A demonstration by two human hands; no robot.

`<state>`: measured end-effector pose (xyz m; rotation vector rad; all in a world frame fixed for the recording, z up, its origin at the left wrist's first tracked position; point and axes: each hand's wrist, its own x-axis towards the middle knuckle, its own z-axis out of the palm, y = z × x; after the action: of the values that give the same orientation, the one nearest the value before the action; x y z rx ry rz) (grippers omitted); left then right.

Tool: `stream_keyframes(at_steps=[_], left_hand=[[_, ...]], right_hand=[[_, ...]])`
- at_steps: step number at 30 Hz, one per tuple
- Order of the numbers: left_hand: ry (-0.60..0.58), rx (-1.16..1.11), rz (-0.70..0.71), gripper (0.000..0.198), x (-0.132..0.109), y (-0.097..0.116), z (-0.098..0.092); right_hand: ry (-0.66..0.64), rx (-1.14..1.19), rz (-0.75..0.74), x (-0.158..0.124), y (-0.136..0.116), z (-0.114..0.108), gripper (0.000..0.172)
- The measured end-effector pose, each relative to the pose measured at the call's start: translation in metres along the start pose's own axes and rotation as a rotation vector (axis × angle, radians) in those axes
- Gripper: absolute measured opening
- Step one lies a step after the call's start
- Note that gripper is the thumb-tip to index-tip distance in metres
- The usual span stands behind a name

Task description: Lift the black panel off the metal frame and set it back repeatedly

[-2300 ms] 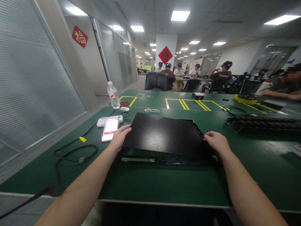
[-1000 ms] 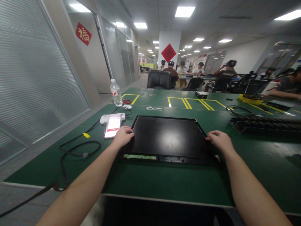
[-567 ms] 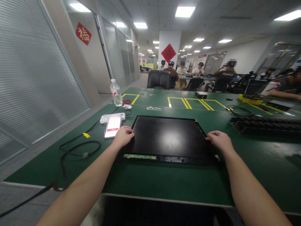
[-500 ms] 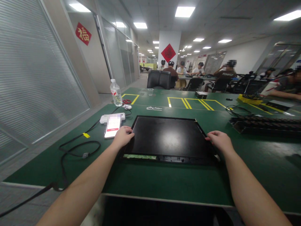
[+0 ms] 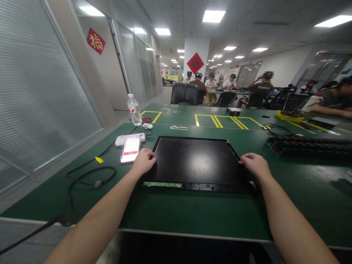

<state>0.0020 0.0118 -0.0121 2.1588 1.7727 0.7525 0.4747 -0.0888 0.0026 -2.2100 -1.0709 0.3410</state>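
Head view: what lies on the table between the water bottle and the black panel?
In the head view, a small white device, a white box and a phone lie between the water bottle and the black panel.

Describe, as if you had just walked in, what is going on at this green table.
A person has both hands on a black panel lying flat on the green table: the left hand on its left edge, the right hand on its right edge. A phone lies beside the left hand. Farther back, other people are seated.
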Motion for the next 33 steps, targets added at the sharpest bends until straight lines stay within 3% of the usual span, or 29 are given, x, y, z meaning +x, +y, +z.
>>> stream_keyframes(at_steps=[20,33], left_hand=[[-0.078,0.11,-0.046,0.043,-0.008,0.021,-0.012],[-0.059,0.153,-0.031,0.035,-0.008,0.02,-0.016]], right_hand=[[0.038,0.006,-0.024,-0.001,-0.002,0.0,0.017],[0.021,0.146,-0.009,0.012,0.014,0.009,0.023]])
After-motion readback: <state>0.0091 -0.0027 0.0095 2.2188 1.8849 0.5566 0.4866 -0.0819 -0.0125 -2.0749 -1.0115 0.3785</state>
